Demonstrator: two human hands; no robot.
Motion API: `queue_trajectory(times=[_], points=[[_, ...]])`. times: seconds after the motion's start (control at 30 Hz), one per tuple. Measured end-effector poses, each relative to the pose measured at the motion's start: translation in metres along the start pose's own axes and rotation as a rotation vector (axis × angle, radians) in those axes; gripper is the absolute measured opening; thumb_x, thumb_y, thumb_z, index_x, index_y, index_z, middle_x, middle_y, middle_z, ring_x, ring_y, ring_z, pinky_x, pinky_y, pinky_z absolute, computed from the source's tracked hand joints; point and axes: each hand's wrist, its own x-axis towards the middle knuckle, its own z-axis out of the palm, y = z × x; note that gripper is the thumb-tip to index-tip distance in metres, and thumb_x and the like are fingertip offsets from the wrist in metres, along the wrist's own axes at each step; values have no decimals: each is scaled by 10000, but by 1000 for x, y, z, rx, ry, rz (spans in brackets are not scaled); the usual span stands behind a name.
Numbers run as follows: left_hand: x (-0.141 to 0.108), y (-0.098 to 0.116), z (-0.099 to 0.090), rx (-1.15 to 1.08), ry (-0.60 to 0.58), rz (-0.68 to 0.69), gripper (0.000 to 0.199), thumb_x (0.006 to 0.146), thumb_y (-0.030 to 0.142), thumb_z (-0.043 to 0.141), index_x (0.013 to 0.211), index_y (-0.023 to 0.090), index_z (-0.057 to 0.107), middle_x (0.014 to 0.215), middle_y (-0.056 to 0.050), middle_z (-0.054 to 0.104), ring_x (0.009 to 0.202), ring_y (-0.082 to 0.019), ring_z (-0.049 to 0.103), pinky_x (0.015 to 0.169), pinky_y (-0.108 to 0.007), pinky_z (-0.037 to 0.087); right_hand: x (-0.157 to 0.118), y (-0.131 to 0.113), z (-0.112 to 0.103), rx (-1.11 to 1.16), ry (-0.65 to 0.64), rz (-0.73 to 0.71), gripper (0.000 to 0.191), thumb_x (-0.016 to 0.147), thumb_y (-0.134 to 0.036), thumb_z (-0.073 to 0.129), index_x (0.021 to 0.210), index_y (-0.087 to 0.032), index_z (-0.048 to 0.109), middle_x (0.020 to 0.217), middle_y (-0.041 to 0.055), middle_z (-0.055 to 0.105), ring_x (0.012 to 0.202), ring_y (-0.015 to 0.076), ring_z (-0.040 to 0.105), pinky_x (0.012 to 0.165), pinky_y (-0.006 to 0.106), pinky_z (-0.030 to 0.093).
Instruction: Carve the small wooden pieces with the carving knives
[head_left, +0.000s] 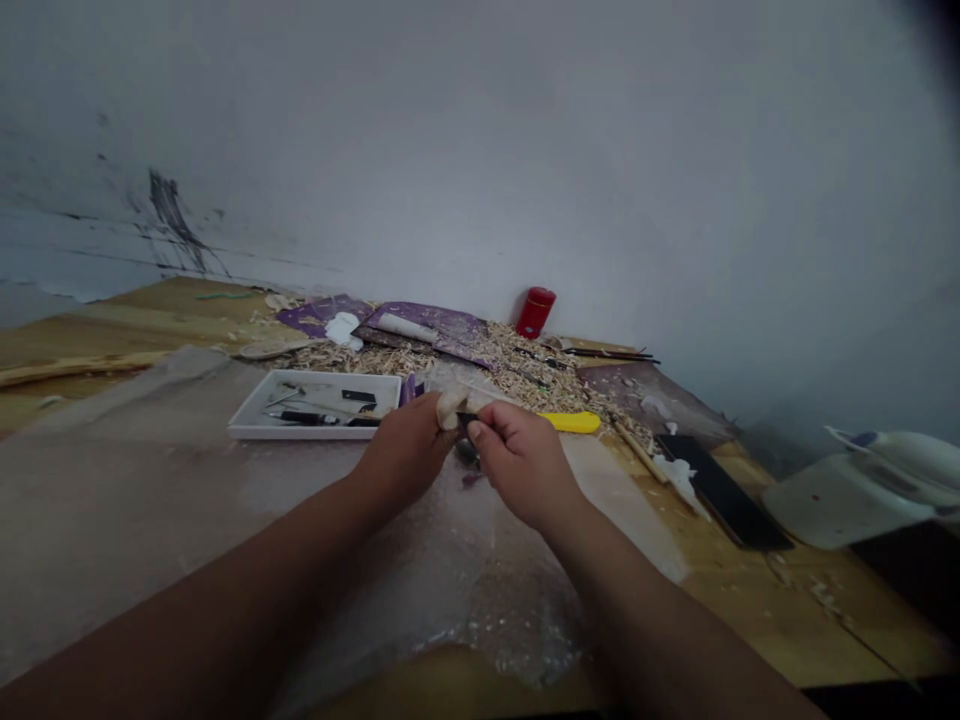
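Note:
My left hand [409, 440] is closed around a small pale carved piece of wood [451, 408], whose rounded end shows past the fingers. Right beside it, my right hand [521, 455] grips a knife, its short dark blade [466, 418] by the wood; whether they touch is unclear. A yellow handle [574, 422] sticks out beyond the right knuckles, in line with the blade; my fingers hide the join. Below the hands, a small dark rounded object [466, 453] is partly hidden. Clear plastic sheeting [360, 560] covers the table under my forearms.
A white tray [240, 425] with a black pen-like tool [304, 417] and dark blades stands left of my hands. Wood shavings [517, 370] heap behind, near purple sheets [442, 322] and a red cylinder [535, 312]. At right lie a wooden stick [640, 452] and a black flat object [724, 490].

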Motion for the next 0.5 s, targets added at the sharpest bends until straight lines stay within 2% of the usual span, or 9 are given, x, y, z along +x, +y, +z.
queue_trajectory(times=[0.17,0.3,0.43,0.5], points=[[0,-1,0,31,-25,8,186,805,316,438,866,182,551,858,-50,597,795,-187,559,672,-279,390,2,5,4,258,-100,160,194,768,-236,449,579,-191,448,397,-73,422,341,58,361,360,175,268],[0,-2,1,41,-7,30,168,808,271,424,868,171,545,844,-54,591,805,-187,559,682,-280,395,3,8,10,514,-116,297,177,743,-267,483,588,-192,443,356,-94,374,291,48,320,307,165,220],[-1,-3,3,39,9,23,164,802,223,400,852,168,547,823,-51,588,780,-181,558,668,-277,396,3,4,14,809,-170,443,165,708,-273,518,594,-196,427,305,-115,342,255,37,233,301,166,203],[-1,-2,2,25,21,27,163,794,206,398,847,167,547,815,-49,589,775,-179,558,666,-276,397,2,3,13,898,-219,471,158,705,-285,524,617,-201,424,295,-125,322,251,34,190,307,170,200]])
